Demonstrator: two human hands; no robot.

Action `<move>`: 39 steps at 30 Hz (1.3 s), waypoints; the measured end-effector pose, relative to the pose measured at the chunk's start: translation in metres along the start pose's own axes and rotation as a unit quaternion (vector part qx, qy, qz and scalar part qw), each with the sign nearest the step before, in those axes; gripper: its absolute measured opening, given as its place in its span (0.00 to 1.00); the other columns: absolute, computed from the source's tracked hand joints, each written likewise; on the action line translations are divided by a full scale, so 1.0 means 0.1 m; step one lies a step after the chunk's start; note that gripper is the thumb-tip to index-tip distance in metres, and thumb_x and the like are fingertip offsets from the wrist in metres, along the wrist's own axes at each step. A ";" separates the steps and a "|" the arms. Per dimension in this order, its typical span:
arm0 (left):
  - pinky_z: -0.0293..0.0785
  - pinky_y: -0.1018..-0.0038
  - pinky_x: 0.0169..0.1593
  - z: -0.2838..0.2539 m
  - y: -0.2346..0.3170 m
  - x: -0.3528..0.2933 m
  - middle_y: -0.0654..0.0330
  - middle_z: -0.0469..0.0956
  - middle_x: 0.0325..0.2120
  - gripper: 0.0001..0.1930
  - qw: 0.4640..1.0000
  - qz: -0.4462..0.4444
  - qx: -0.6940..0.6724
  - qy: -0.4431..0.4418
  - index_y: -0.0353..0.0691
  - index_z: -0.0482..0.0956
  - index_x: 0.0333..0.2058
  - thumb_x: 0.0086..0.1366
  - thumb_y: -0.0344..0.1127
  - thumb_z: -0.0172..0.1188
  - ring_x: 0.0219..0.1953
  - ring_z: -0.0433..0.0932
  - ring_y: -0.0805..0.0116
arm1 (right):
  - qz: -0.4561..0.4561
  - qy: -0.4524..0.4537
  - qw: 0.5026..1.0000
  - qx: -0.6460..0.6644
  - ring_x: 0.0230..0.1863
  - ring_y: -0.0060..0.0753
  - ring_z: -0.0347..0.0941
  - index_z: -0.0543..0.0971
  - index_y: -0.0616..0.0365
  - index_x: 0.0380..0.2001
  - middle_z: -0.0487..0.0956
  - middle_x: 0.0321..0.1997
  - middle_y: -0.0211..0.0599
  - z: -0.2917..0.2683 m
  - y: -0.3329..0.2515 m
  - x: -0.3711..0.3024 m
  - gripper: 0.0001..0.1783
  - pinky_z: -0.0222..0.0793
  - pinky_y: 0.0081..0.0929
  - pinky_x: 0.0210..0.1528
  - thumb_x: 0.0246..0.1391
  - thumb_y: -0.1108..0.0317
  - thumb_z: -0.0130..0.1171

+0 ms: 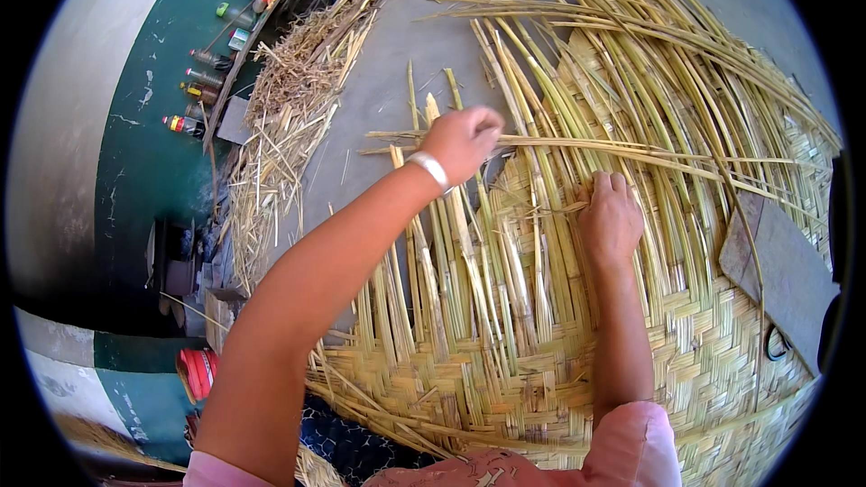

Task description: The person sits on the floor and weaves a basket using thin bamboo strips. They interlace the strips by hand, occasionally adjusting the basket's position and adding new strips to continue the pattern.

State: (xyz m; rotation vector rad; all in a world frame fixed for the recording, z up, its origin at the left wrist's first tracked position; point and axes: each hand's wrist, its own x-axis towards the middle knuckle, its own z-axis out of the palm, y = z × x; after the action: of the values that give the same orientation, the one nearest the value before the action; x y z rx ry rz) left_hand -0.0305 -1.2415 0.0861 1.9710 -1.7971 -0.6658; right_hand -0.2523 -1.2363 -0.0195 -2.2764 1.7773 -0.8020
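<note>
A partly woven mat [695,334] of flat, pale yellow-green split reed strips lies before me, its woven part nearest my body. Long loose reed strips [667,99] fan out from it toward the far side. My left hand [462,142], wearing a silvery bracelet [428,169] at the wrist, is curled closed over crosswise strips [586,144]; motion blurs its fingers, and what they hold is hidden. My right hand [612,221] is closed low over the lengthwise strips, gripping a reed strip near its thumb. Its fingertips are partly hidden.
A grey board [771,271] lies on the mat at the right, with a dark loop [776,343] beside it. Reed scraps [298,81] are heaped along the left. Several bottles [185,124] stand by the green and white wall. A red packet [197,370] is at lower left.
</note>
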 end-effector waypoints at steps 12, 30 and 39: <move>0.77 0.76 0.26 0.73 -0.21 1.29 0.49 0.78 0.35 0.20 0.948 -0.237 -0.209 0.030 0.27 0.67 0.51 0.61 0.27 0.51 0.29 0.82 0.62 | -0.023 0.006 0.995 0.093 0.27 0.41 0.73 0.71 0.55 0.21 0.73 0.24 0.38 0.06 0.02 0.02 0.04 0.70 0.35 0.29 0.44 0.72 0.56; 0.76 0.67 0.36 0.40 -0.07 1.24 0.55 0.78 0.31 0.07 0.809 -0.250 -0.528 0.060 0.39 0.71 0.37 0.60 0.29 0.56 0.34 0.79 0.62 | -0.013 0.021 0.992 0.126 0.34 0.41 0.72 0.75 0.56 0.36 0.74 0.31 0.38 -0.04 -0.03 0.06 0.12 0.68 0.38 0.36 0.46 0.67 0.59; 0.76 0.64 0.41 -0.71 0.27 1.31 0.57 0.78 0.32 0.07 0.801 -0.141 -0.565 0.140 0.38 0.75 0.35 0.62 0.34 0.57 0.37 0.78 0.62 | -0.030 0.010 0.992 0.119 0.37 0.42 0.72 0.75 0.56 0.37 0.75 0.35 0.38 -0.03 0.01 0.02 0.12 0.69 0.38 0.39 0.47 0.68 0.56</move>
State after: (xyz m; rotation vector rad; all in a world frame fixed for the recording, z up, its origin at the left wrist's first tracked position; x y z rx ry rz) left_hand -0.0026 -1.3770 0.1482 1.3329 -0.5834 -1.1109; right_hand -0.2547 -1.2380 -0.0169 -2.1819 1.5328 -0.9926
